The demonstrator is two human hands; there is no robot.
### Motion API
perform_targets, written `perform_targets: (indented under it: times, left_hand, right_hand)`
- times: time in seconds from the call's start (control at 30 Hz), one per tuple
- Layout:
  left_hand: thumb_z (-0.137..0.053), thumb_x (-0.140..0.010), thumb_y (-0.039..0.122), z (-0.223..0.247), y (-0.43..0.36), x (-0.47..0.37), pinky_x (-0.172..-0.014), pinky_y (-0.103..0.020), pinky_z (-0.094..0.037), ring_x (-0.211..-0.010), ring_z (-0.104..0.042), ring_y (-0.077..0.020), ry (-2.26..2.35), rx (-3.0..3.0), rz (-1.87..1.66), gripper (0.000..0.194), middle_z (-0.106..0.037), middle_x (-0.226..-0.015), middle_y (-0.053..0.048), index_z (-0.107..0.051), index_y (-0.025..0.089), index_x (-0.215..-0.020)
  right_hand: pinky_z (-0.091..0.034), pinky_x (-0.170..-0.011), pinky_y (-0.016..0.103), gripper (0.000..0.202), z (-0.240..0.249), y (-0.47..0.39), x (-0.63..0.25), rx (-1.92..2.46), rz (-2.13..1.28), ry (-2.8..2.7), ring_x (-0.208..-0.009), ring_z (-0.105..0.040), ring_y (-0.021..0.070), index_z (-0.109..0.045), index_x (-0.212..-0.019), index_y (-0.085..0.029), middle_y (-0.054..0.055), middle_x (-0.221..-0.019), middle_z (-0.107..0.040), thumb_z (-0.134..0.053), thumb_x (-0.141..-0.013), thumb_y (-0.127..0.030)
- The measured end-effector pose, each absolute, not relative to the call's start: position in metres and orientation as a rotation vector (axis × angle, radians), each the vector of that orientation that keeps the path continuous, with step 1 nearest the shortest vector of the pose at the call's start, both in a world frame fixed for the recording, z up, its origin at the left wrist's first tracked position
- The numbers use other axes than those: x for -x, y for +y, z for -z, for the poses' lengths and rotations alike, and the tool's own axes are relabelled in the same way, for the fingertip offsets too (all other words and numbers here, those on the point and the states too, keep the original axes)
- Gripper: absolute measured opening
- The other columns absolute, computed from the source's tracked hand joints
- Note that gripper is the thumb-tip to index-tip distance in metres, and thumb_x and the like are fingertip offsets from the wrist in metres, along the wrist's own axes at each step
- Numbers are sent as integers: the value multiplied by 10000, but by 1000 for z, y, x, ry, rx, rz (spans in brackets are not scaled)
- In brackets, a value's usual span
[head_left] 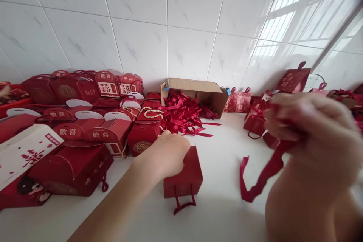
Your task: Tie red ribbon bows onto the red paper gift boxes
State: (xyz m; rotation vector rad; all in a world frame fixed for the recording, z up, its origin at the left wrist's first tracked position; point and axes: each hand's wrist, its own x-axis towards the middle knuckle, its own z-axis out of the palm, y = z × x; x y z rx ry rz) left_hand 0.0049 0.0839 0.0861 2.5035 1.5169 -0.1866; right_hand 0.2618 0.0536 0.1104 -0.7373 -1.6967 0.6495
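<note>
White tiled wall rises behind a white table [227,151]. Our left hand [167,153] rests on top of a small red gift box [185,176] near the table's middle, fingers curled on its upper edge. Our right hand [309,128], blurred and close to the camera, pinches a red ribbon [263,174] that hangs down. Finished red boxes [85,121] crowd the left edge; a cardboard carton [195,87] spilling ribbons sits at the back edge.

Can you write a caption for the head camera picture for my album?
Left hand on a small red box, right hand holding a red ribbon.
</note>
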Motion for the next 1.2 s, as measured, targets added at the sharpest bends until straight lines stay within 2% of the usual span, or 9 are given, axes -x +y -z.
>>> perform_targets:
  times: [0.07,0.17,0.27,0.37,0.5,0.67,0.9,1.03,1.2]
  left_hand:
    - [-514,-700,113,-86,86,-6,-520,-273,-346,-822,-563,-268,1536,-2448,248,152,-585,-718,-77,-424,192,-607]
    - [-504,-700,126,-86,89,-7,-486,-276,-339,-726,-573,-243,1539,-2381,320,122,-597,-768,-79,-435,195,-626]
    - [-498,-710,147,-86,91,-6,-477,-277,-340,-674,-573,-226,1521,-2363,336,91,-602,-774,-73,-457,198,-647]
    - [-500,-708,169,-84,92,-5,-468,-275,-324,-634,-572,-216,1515,-2382,339,69,-600,-747,-65,-465,199,-657]
    - [-492,-721,196,-83,92,0,-473,-273,-330,-621,-579,-210,1463,-2457,269,29,-619,-755,-59,-499,202,-693]
    - [-493,-726,191,-81,93,3,-503,-272,-370,-639,-588,-202,1396,-2506,176,31,-638,-772,-52,-522,202,-723]
    - [-503,-749,213,-79,95,1,-609,-291,-437,-763,-623,-226,1348,-2543,87,86,-658,-858,-49,-569,223,-804]
    - [-499,-761,240,-82,94,-1,-549,-273,-415,-743,-627,-221,1336,-2552,39,120,-668,-867,-41,-586,232,-844]
    - [-466,-794,274,-85,93,-4,-435,-251,-329,-555,-570,-176,1352,-2513,-39,139,-643,-703,-26,-597,229,-788]
  right_hand:
    - [-260,-413,243,38,-116,64,-243,774,-755,-1884,-492,-394,92,-645,-867,-257,-13,-629,-518,-627,-859,-290]
    - [-372,-482,219,114,-114,82,-230,890,-954,-2322,-575,-491,97,-600,-952,-186,-11,-665,-556,-574,-880,-270]
    - [-411,-516,218,131,-104,96,-226,1067,-1010,-2517,-588,-533,105,-501,-992,-191,-24,-679,-573,-538,-874,-233]
    - [-425,-518,218,136,-96,104,-220,1169,-1084,-2531,-591,-563,114,-417,-886,-215,-40,-668,-567,-548,-857,-237]
    - [-422,-488,199,281,-91,110,-212,1092,-1177,-2546,-609,-588,120,-334,-744,-215,-50,-641,-509,-591,-833,-283]
    - [-406,-484,178,303,-89,118,-207,1082,-1178,-2570,-595,-572,101,-348,-706,-206,-66,-589,-463,-626,-811,-262]
    - [-440,-521,180,246,-81,125,-203,1031,-1290,-2542,-649,-610,109,-399,-757,-200,-43,-677,-552,-627,-820,-271]
    - [-466,-539,189,244,-80,127,-203,1003,-1369,-2516,-645,-632,111,-391,-768,-200,-39,-713,-567,-620,-824,-267]
    - [-471,-540,193,274,-77,130,-202,1015,-1410,-2504,-654,-649,125,-393,-797,-203,-20,-731,-629,-657,-798,-275]
